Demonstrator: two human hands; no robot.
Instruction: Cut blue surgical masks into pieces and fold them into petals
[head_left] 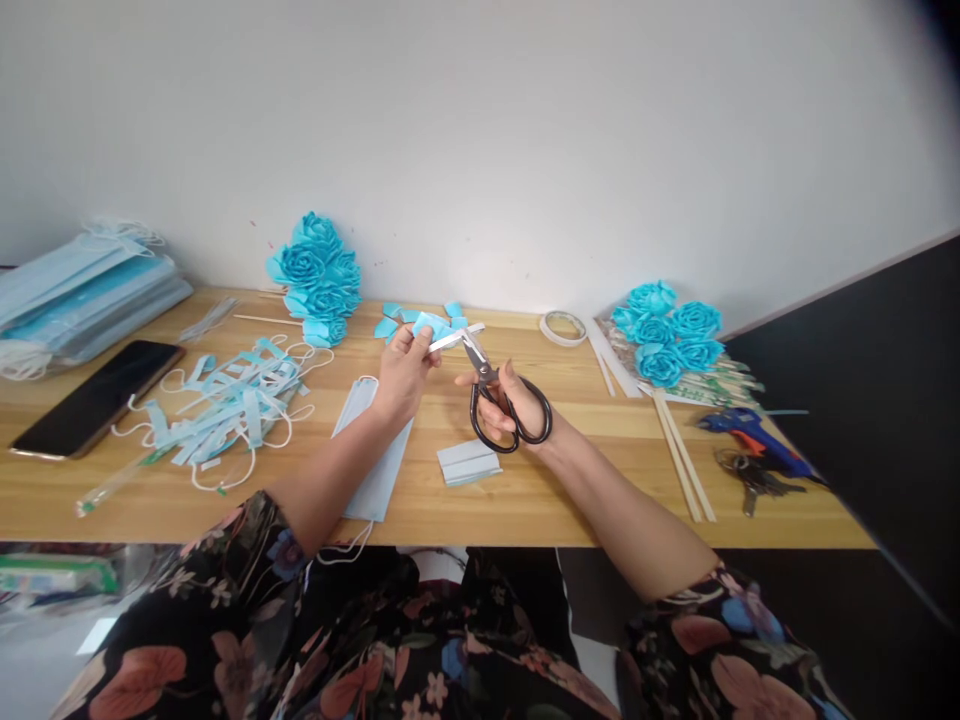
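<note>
My left hand (pixel 406 368) pinches a small folded piece of blue-and-white mask fabric (pixel 429 326). My right hand (pixel 510 400) grips black-handled scissors (pixel 534 412), whose blades meet a white strip at the edge of that piece. Behind my left hand lie several cut light-blue pieces (pixel 387 327). Under my left forearm is a whole face mask (pixel 367 470), partly covered. A cut pleated mask piece (pixel 469 463) rests on the table below the scissors.
At left are a heap of mask scraps and ear loops (pixel 240 405), a phone (pixel 96 398) and stacked masks (pixel 82 290). Blue fabric flowers (pixel 319 270) stand near the wall; more flowers (pixel 664 330), a tape roll (pixel 562 328), sticks (pixel 682 460), glue gun (pixel 757 440) and keys (pixel 750 485) lie right.
</note>
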